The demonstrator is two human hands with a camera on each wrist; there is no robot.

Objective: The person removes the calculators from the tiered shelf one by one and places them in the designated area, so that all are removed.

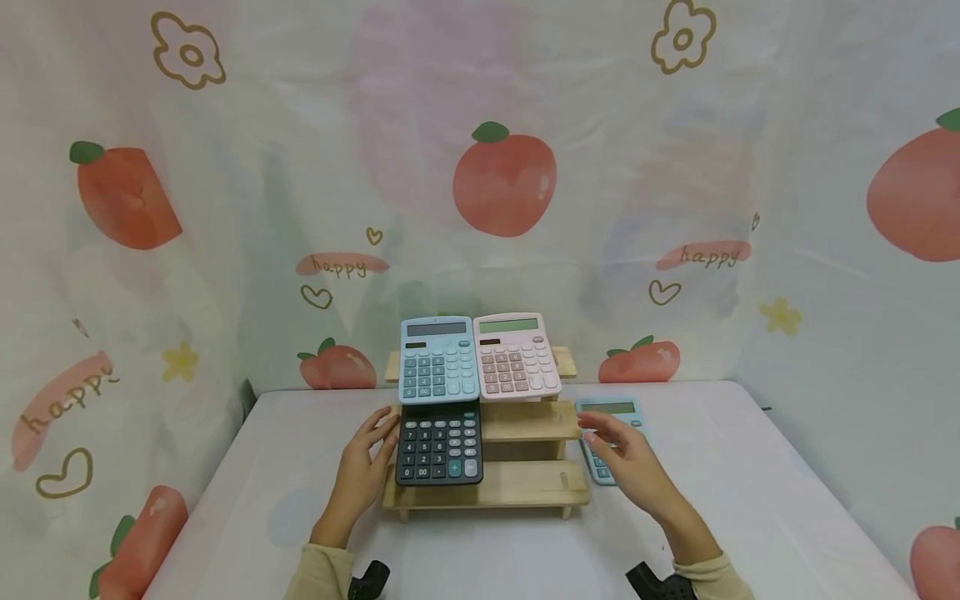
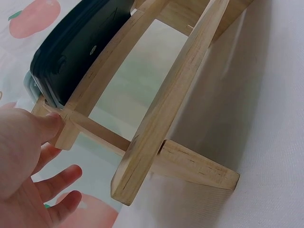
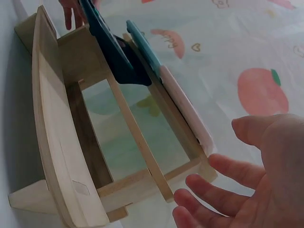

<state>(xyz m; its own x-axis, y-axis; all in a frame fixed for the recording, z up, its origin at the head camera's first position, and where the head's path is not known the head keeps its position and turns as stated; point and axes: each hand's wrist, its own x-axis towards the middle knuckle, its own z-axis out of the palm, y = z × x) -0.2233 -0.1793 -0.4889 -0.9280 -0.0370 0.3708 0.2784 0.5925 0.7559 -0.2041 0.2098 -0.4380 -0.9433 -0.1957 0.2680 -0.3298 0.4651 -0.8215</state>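
A three-step wooden rack (image 1: 531, 473) stands between my hands. On its left side, a black calculator (image 1: 439, 443) leans on the middle step. My left hand (image 1: 363, 471) is beside it, thumb touching the rack's left end in the left wrist view and the other fingers loosely extended. Behind, on the top step, a blue calculator (image 1: 438, 360) and a pink calculator (image 1: 519, 357) lean side by side. My right hand (image 1: 628, 465) hovers with spread, slightly bent fingers by the rack's right end, partly covering another blue calculator (image 1: 607, 408) that lies on the table.
The rack stands on a white-covered table (image 1: 510, 558). A fabric backdrop (image 1: 420, 167) printed with fruit, hearts and flowers hangs at the back and both sides. Black wrist devices show at both sleeves near the front, including the left one (image 1: 369, 581).
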